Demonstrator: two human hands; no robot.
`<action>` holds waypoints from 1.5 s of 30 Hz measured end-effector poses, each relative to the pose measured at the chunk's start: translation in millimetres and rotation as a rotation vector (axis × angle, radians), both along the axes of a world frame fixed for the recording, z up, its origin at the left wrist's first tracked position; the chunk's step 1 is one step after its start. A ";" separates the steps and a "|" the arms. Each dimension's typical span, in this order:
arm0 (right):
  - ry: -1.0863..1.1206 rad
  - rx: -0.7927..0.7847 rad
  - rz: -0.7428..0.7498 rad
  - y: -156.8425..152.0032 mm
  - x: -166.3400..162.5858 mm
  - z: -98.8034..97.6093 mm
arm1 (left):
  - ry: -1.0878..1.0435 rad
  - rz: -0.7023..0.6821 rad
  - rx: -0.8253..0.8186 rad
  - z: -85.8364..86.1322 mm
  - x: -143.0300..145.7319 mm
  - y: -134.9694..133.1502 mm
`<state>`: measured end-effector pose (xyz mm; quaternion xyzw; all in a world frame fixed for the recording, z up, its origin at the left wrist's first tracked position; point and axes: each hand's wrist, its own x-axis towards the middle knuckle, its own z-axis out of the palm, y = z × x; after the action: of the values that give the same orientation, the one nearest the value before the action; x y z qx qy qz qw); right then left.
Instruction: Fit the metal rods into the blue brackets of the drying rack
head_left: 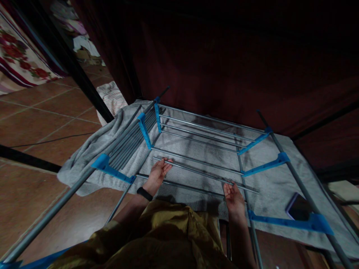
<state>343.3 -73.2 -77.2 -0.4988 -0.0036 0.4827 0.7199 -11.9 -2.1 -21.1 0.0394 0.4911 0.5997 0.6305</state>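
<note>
A thin grey metal rod [196, 172] lies across both of my hands, its two ends free. My left hand [159, 172], with a black band on the wrist, closes on it near the left end. Nearer the right end, my right hand [233, 195] grips it with curled fingers. Around them stands a rack frame of metal tubes, with blue plastic brackets [265, 166] on both sides. Several crossbars [200, 129] span the far brackets. The held rod is apart from the near left bracket [112, 169] and near right bracket [291, 223].
Several loose rods [129, 140] lie side by side at the left on a grey blanket [92, 157]. A phone [298, 207] rests on the blanket at right. Dark red cloth [213, 67] hangs behind. Black poles [95, 91] and a cable [50, 139] are at left above the tiled floor.
</note>
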 end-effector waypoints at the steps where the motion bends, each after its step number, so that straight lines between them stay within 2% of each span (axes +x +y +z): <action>1: -0.006 0.003 0.000 -0.1 0.6 -1.0 | -0.005 -0.004 0.002 -0.2 1.6 -0.5; 7: -0.032 0.015 0.006 -0.5 1.5 -3.2 | -0.036 -0.040 0.019 -0.7 8.8 -3.0; 16: -0.044 -0.009 0.059 5.9 -17.7 7.2 | -0.077 -0.101 0.026 -2.9 29.4 -6.2; 20: -0.020 -0.035 0.036 6.1 -20.7 10.5 | -0.074 -0.150 0.031 -1.1 39.2 -8.4; 30: -0.036 -0.007 0.007 2.5 -17.0 9.1 | -0.044 -0.193 0.024 9.2 51.7 -9.7; 45: 0.019 0.027 -0.014 10.7 -27.6 16.5 | 0.045 -0.243 0.129 29.1 61.5 -10.4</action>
<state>315.7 -62.5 -60.6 -0.4842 0.0001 0.4824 0.7299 49.6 -12.5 8.0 0.1526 0.4571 0.5483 0.6835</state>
